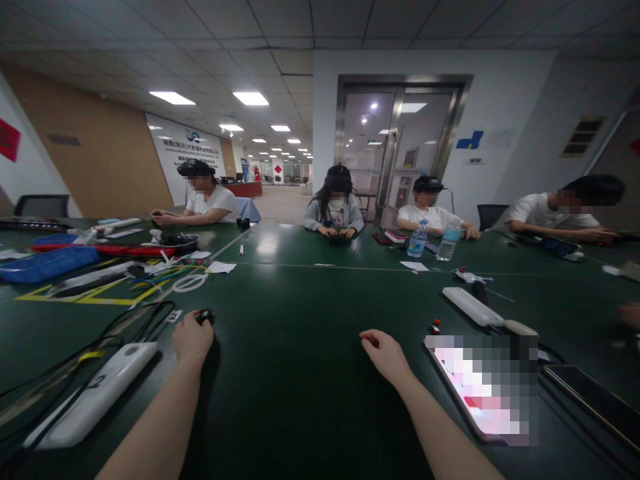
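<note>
On the green table, my left hand (193,339) is closed around a small dark object (205,316), partly covered by the fingers, its kind unclear. A little paper label with a "2" (174,316) lies just left of that hand. Apart from it, my right hand (384,355) rests on the tabletop, fingers curled in and thumb near the index finger, with nothing visible in the grip. To its right is a phone with a lit, pixelated screen (470,387). A small item with a red top (436,325) stands behind the phone.
A white power bank-like case marked 2 (100,393) and black cables (113,333) lie left of my left forearm. Farther left sits a blue tray (50,265). Right are a white bar-shaped device (473,307), a dark phone (595,400) and water bottles (417,240). Several people sit around the table.
</note>
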A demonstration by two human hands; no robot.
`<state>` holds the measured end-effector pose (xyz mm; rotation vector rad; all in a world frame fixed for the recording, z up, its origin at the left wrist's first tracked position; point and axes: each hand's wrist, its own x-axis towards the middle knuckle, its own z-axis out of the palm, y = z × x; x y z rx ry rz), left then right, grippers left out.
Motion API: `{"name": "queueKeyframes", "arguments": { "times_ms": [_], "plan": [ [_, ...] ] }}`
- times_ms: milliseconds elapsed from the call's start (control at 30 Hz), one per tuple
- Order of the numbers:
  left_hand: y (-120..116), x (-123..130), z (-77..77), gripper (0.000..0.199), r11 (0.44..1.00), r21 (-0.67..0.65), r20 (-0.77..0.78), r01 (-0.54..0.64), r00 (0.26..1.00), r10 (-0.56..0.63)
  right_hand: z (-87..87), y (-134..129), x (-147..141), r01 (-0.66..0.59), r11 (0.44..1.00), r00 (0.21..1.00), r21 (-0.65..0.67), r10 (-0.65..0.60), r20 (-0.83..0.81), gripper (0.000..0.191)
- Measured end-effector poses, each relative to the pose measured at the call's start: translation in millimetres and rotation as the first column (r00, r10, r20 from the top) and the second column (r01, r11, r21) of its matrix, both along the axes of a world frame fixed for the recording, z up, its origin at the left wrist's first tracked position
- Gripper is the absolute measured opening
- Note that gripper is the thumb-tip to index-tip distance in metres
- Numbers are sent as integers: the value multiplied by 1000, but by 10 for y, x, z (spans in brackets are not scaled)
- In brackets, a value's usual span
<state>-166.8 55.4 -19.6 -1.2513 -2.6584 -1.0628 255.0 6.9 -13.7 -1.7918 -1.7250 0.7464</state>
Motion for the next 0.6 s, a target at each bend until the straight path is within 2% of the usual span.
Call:
{"name": "queueKeyframes", "arguments": {
  "times_ms": [367, 600],
  "plan": [
    [-22, 40, 61, 42, 997, -70, -2, -16, 1000, 16, 55, -39, -22, 15, 1000, 1000, -28, -16, -14, 28],
    [-18, 30, 42, 42, 996, -84, -10, -22, 1000, 22, 76, -48, -28, 13, 999, 1000, -37, -13, -7, 27]
  ]
}}
